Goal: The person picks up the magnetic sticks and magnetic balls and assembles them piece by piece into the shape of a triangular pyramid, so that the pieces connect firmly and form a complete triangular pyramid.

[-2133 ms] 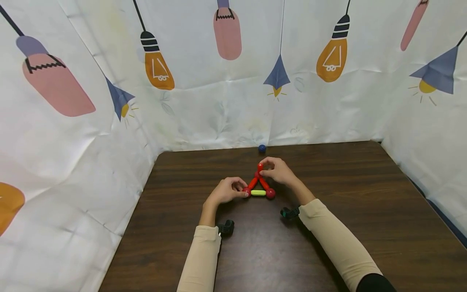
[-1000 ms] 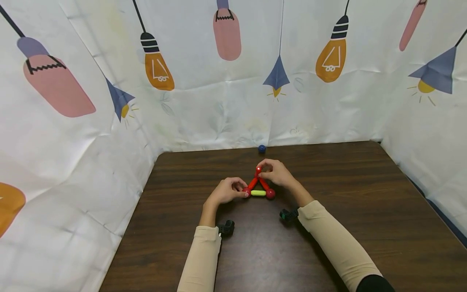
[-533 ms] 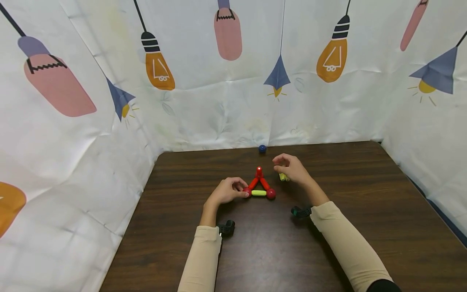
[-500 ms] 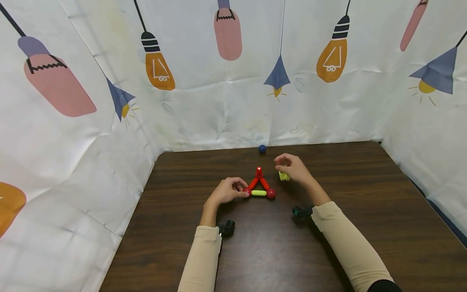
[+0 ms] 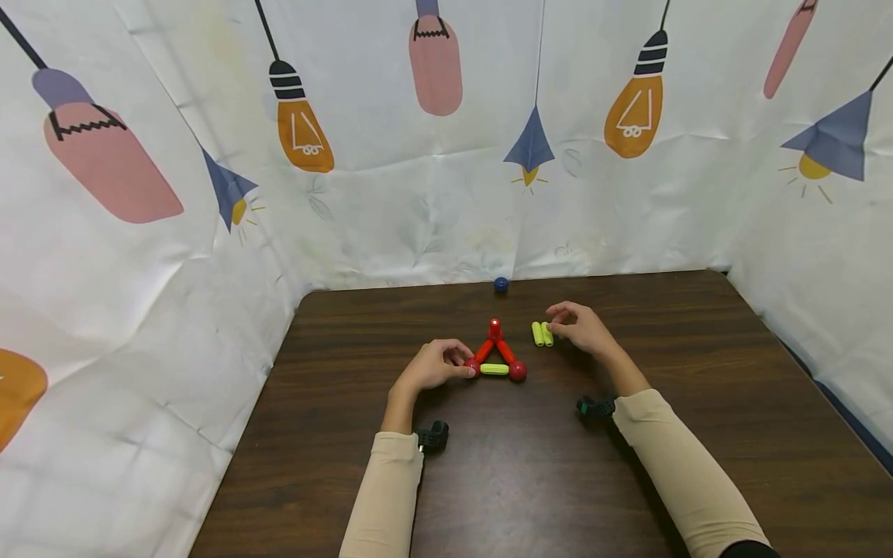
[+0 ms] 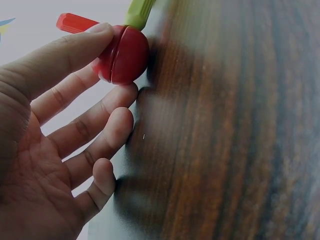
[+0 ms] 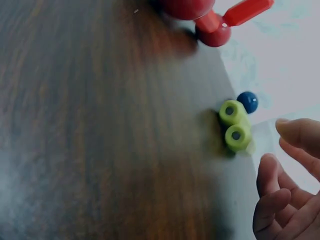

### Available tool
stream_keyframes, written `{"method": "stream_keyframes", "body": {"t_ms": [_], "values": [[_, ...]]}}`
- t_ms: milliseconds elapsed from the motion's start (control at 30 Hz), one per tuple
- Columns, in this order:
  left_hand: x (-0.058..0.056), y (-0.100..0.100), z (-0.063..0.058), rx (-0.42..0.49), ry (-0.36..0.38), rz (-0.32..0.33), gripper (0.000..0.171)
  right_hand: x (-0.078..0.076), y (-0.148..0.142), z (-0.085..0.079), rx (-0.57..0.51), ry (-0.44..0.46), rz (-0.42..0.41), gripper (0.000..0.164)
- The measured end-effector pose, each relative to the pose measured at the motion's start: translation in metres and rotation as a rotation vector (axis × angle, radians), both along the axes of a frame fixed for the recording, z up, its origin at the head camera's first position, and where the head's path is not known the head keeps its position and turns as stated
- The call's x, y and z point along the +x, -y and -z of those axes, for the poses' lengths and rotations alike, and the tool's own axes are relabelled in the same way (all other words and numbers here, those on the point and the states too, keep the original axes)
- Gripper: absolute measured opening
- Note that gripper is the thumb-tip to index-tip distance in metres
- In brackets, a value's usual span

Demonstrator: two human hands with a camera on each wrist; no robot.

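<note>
A small triangle of building rods and balls lies on the table in the head view, with a yellow-green rod point(image 5: 494, 369) at its near side and a red rod point(image 5: 505, 353) on the right. My left hand point(image 5: 432, 365) pinches its near-left red ball point(image 6: 132, 55) between thumb and fingers. Another red ball point(image 5: 517, 370) forms the near-right corner. From the far ball point(image 7: 214, 34), a further red rod point(image 7: 248, 11) points up off the table. My right hand point(image 5: 580, 326) hovers just right of two loose yellow-green rods point(image 5: 538, 334), thumb and fingers apart, holding nothing.
A blue ball point(image 5: 501, 284) sits at the far edge of the dark wooden table point(image 5: 391, 318). White cloth point(image 5: 432, 201) printed with lamps hangs behind and along both sides. Each wrist wears a black camera mount point(image 5: 432, 436).
My right hand has let go of the upright red rod and moved right, past the two yellow-green rods, uncovering them. The left hand stays in place on its ball.
</note>
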State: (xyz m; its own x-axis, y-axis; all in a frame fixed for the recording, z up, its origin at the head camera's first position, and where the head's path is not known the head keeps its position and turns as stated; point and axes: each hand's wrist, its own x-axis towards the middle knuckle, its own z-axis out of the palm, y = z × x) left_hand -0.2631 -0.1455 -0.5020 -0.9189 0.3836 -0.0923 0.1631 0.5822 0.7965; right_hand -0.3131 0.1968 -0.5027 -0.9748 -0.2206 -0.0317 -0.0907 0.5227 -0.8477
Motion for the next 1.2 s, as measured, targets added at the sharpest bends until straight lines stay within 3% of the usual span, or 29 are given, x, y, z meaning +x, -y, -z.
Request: {"method": "stream_keyframes", "body": {"t_ms": [333,1200], "values": [[0.0,0.0,0.001,-0.005,0.002,-0.008,0.02,-0.002,0.004,0.005,0.116,0.04,0.017,0.038],[0.001,-0.001,0.0,-0.003,0.006,-0.011,0.02,0.004,-0.013,-0.004,0.216,0.147,0.069,0.035]]}}
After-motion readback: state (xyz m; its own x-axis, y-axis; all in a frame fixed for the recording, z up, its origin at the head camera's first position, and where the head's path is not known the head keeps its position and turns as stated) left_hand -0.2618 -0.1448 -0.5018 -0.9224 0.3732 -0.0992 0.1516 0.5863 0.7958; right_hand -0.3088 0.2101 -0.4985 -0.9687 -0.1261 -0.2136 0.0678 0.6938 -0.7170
